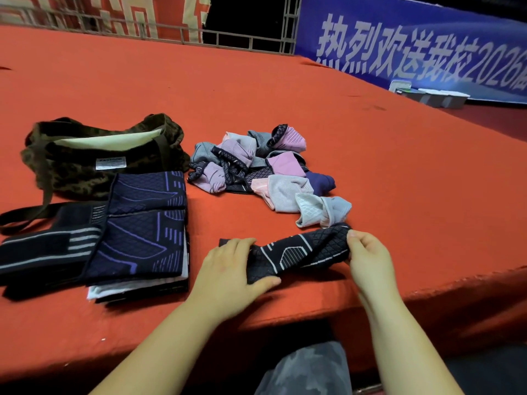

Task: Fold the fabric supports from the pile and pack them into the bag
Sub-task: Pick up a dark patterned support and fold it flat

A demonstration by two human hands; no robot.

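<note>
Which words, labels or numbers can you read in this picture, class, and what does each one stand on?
"热烈欢送我校2026": pale letters on the blue banner; the line is cut off at the picture's edge.
"FASHION": top line of the small white label on the camouflage bag; the finer print below it is too small to read.
Large pale characters on the red banner: cut off at the top, not readable.
</note>
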